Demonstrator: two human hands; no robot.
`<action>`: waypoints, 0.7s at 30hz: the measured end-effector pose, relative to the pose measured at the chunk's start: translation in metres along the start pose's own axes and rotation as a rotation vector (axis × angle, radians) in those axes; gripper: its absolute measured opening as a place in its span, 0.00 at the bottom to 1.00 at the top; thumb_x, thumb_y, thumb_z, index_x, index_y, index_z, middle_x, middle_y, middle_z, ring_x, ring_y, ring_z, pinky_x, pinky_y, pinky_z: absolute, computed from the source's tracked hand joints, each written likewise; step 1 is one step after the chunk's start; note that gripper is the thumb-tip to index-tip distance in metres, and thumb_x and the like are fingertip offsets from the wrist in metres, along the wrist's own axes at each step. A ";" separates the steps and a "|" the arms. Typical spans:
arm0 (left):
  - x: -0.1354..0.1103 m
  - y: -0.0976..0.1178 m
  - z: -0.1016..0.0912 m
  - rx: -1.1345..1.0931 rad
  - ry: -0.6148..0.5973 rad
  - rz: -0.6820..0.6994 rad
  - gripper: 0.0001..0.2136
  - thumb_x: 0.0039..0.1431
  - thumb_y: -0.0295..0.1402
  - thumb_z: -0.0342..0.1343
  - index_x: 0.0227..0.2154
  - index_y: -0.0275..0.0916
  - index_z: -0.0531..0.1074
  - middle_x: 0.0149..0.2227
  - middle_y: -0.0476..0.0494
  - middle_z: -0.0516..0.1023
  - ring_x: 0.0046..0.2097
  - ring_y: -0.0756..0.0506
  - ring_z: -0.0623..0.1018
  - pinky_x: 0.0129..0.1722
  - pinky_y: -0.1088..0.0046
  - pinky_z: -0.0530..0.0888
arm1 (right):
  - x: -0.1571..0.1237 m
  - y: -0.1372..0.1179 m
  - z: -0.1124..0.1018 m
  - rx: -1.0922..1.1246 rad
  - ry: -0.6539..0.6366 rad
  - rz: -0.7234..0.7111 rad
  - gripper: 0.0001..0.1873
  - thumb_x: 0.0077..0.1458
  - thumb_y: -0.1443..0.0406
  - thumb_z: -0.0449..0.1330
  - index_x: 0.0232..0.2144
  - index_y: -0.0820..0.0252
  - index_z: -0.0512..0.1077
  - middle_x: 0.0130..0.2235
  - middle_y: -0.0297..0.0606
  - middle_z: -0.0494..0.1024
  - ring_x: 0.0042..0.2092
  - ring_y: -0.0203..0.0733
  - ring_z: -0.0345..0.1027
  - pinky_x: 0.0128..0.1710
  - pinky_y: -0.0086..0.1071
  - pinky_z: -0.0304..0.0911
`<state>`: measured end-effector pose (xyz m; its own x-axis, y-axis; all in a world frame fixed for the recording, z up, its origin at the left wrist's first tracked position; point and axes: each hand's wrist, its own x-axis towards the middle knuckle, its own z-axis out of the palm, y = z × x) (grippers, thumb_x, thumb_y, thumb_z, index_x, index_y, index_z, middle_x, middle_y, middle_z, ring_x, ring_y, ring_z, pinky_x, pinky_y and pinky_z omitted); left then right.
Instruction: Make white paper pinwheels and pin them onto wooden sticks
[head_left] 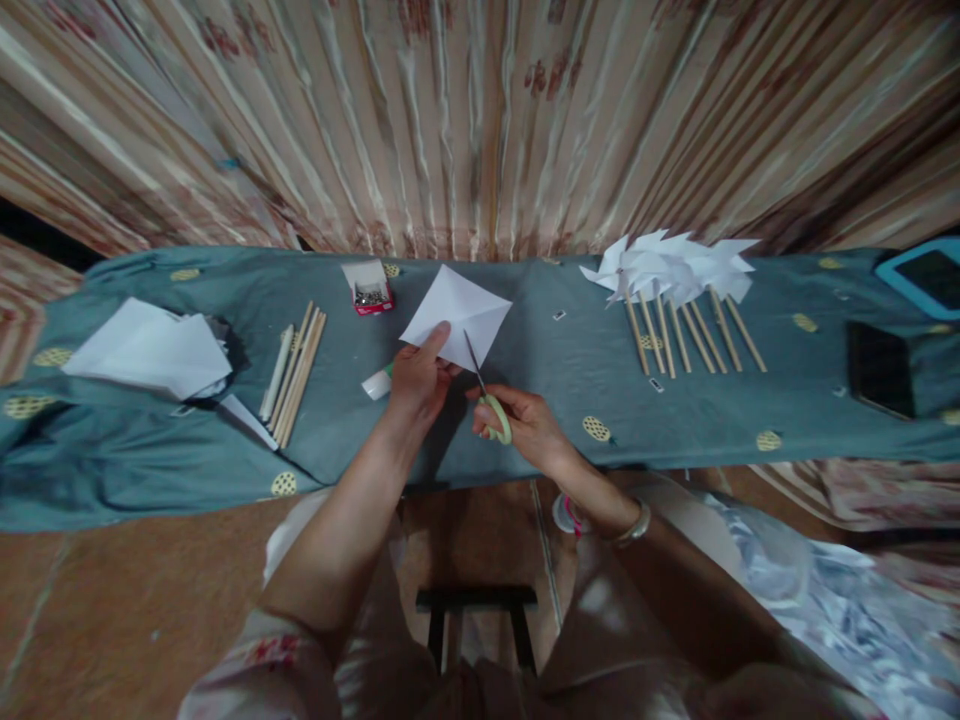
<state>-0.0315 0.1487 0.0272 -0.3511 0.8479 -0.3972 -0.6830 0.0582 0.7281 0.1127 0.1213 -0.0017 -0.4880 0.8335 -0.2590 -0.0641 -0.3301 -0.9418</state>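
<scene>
My left hand (pixel 421 372) pinches a creased white square of paper (pixel 459 305) near its lower left edge, thumb on top. Scissors (pixel 495 420) with pale green handles sit in my right hand (pixel 525 425), fingers through the loops. Their blades lie over the lower right part of the paper, pointing toward its middle; whether they have cut into it I cannot tell. Just left of my left hand lies a white tube (pixel 376 384) with a green part, partly hidden by the hand. Beyond it stands an open small red and white box (pixel 369 288) of metal pins or tacks.
White paper sheets (pixel 146 350) are piled at the left beside several wooden sticks (pixel 298 375). Several paper pinwheels on sticks (pixel 675 275) lie at the right. A dark phone (pixel 879 368) and a blue-framed device (pixel 926 280) rest at the far right of the cloth-covered table (pixel 540 440).
</scene>
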 end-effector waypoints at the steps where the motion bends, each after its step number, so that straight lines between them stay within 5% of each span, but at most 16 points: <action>1: 0.000 0.000 0.000 -0.003 -0.002 -0.001 0.07 0.49 0.28 0.67 0.27 0.38 0.73 0.23 0.51 0.79 0.29 0.47 0.82 0.35 0.73 0.79 | 0.000 0.000 0.000 -0.006 -0.001 -0.002 0.25 0.40 0.49 0.71 0.37 0.59 0.77 0.23 0.28 0.76 0.24 0.30 0.67 0.27 0.27 0.64; 13: -0.001 0.000 0.001 0.021 0.017 -0.008 0.06 0.50 0.28 0.66 0.26 0.37 0.73 0.21 0.52 0.77 0.24 0.50 0.79 0.32 0.76 0.78 | 0.000 0.000 0.000 0.000 0.013 -0.006 0.26 0.40 0.48 0.71 0.37 0.59 0.77 0.22 0.29 0.76 0.24 0.31 0.67 0.27 0.28 0.65; 21: -0.003 0.000 0.001 0.009 0.005 -0.007 0.06 0.50 0.27 0.66 0.27 0.37 0.73 0.24 0.51 0.78 0.30 0.48 0.82 0.36 0.73 0.79 | -0.001 -0.004 0.002 0.015 0.032 0.001 0.24 0.37 0.50 0.72 0.32 0.60 0.77 0.21 0.28 0.75 0.22 0.30 0.66 0.25 0.26 0.64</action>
<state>-0.0294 0.1471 0.0287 -0.3499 0.8446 -0.4053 -0.6795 0.0690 0.7304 0.1114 0.1208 0.0026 -0.4600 0.8470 -0.2665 -0.0771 -0.3371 -0.9383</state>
